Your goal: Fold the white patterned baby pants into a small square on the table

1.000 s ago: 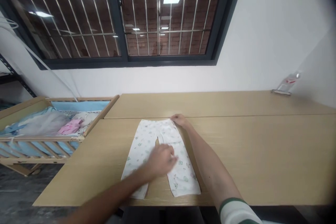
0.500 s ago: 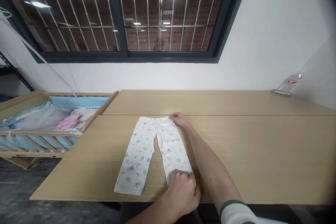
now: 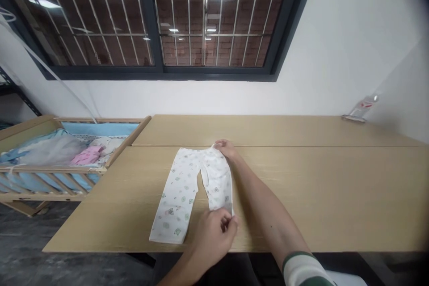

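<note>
A wooden crib with blue and pink bedding stands left of the tabletop, its corner touching the tabletop's left edge. Behind it a white wall carries a dark-framed window with metal bars. The light wooden tabletop has a seam running across it, and a small clear stand sits at its far right corner.

The white printed baby trousers lie flat left of the tabletop's centre, waistband at the seam. The left hand pinches the hem of the right-side leg, fingers closed on it and lifting it off the tabletop. The right hand grips the waistband's right corner, fingers closed.

Half a second ago that hem lay flat under the left hand; now it is raised and drawn toward the waistband.
</note>
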The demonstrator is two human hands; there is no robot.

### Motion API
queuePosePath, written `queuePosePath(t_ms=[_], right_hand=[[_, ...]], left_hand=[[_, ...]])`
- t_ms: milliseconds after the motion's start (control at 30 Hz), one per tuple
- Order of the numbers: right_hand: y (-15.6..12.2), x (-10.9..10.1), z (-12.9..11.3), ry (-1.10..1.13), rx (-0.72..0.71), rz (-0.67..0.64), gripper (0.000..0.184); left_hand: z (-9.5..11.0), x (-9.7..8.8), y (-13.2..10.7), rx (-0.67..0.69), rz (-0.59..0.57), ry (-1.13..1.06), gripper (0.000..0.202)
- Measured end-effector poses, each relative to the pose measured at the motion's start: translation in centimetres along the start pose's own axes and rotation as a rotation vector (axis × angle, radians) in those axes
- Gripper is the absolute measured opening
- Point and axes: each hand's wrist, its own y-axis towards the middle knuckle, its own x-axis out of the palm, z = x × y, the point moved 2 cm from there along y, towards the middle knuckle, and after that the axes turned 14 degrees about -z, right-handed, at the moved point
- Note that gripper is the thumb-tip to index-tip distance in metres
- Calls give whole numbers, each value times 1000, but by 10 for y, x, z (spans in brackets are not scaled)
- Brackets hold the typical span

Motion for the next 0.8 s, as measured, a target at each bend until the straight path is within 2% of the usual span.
queuePosePath(t_ms=[67, 133, 300, 467, 667, 800], right_hand=[[3, 8, -9, 11, 5, 7, 28], [8, 18, -20, 15, -4, 18, 25], [23, 54, -44, -1, -32, 31, 22], [35, 99, -53, -57, -20, 24, 24], [48, 143, -55, -189, -23, 28, 20], [56, 166, -53, -277, -31, 15, 15]], left_hand=[[-4, -14, -14, -31, 73, -153, 34], [-9, -28, -29, -64, 148, -202, 39], [-27, -55, -66, -109, 267, -137, 48], [-61, -70, -92, -202, 337, -114, 51], [-92, -86, -111, -187, 476, 111, 45], [-106, -88, -120, -198, 553, 325, 39]])
